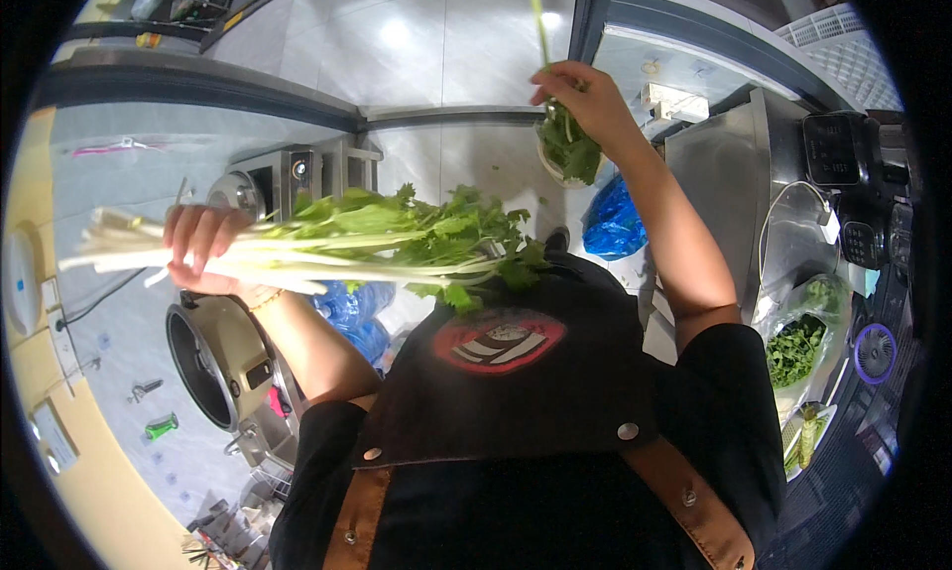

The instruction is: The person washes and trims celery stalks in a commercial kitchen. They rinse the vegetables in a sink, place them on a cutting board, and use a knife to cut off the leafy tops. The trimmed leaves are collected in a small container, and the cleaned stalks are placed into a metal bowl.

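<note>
My left hand (212,246) grips the pale stalks of a long bunch of leafy celery (394,246), which lies sideways across the front of the black apron (513,414), its leafy end pointing right. My right hand (584,101) is raised at the upper right, its fingers closed on a single green leafy stem (541,30). The bare end of that stem points up, and leaves hang below the fingers. Under them stands a round pale container (550,164) that the leaves and hand partly cover. A blue plastic bag (616,219) sits on the floor beside it.
A stainless counter (714,161) on the right bears black appliances (833,149), a plastic bag of greens (799,347) and a white tray (825,428). On the left are a large cooker pot (223,362), a steel appliance (286,172) and blue water bottles (357,302). A glass partition frame (201,86) crosses behind.
</note>
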Action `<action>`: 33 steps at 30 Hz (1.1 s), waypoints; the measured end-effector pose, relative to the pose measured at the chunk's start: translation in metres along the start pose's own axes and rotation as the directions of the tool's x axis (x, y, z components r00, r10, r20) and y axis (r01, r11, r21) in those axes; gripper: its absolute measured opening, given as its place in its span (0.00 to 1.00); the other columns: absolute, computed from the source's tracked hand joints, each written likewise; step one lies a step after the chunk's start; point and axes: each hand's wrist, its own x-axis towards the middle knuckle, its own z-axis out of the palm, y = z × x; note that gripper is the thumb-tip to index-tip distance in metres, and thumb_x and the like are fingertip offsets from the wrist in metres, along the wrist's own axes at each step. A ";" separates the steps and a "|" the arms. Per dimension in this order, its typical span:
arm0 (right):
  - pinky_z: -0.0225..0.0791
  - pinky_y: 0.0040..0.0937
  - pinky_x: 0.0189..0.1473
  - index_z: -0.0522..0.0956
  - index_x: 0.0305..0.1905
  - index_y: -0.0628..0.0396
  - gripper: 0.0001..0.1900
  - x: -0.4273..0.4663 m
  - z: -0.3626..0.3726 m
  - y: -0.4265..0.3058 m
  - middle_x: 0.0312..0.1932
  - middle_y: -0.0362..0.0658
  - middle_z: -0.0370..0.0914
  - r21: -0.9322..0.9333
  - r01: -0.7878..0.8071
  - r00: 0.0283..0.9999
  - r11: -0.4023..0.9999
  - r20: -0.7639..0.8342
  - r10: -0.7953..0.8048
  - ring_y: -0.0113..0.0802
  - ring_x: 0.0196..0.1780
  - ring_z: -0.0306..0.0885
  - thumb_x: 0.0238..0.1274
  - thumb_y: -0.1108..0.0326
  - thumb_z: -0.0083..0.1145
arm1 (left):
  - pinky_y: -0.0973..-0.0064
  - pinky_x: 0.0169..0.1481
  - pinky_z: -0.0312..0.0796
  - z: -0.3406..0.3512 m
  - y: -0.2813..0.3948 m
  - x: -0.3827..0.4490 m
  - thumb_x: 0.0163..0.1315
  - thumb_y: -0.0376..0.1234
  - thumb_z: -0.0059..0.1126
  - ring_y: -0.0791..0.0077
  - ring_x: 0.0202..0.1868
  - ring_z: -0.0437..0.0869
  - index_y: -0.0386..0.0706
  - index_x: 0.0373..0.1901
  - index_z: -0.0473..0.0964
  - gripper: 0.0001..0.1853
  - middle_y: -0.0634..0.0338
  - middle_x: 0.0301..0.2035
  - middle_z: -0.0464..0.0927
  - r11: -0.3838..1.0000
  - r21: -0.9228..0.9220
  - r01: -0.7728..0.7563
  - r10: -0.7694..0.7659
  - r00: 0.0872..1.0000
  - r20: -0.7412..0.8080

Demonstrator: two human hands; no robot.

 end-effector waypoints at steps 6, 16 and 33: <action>0.68 0.26 0.49 0.82 0.45 0.61 0.15 0.012 0.044 -0.080 0.32 0.41 0.83 0.106 0.115 0.864 0.988 0.479 -0.152 0.26 0.40 0.79 0.68 0.59 0.55 | 0.75 0.45 0.72 -0.009 -0.051 0.012 0.63 0.37 0.56 0.78 0.33 0.74 0.38 0.66 0.65 0.29 0.35 0.68 0.56 0.949 0.236 0.209 -0.197 0.978 -0.075; 0.70 0.29 0.45 0.82 0.44 0.61 0.12 0.013 0.089 -0.138 0.35 0.44 0.83 -0.078 0.294 0.754 0.953 0.631 -0.181 0.29 0.43 0.80 0.61 0.64 0.61 | 0.69 0.40 0.74 0.023 -0.083 0.024 0.61 0.25 0.56 0.68 0.34 0.78 0.34 0.54 0.67 0.19 0.52 0.36 0.76 0.760 0.585 0.284 -0.024 0.911 -0.411; 0.69 0.36 0.32 0.80 0.33 0.58 0.04 0.006 0.107 -0.098 0.26 0.45 0.77 -0.492 0.762 0.613 0.422 0.338 -0.714 0.41 0.30 0.77 0.52 0.71 0.56 | 0.55 0.55 0.73 0.023 -0.098 0.022 0.64 0.30 0.58 0.66 0.44 0.81 0.39 0.38 0.72 0.06 0.59 0.30 0.77 0.733 0.666 0.139 0.191 0.898 -0.397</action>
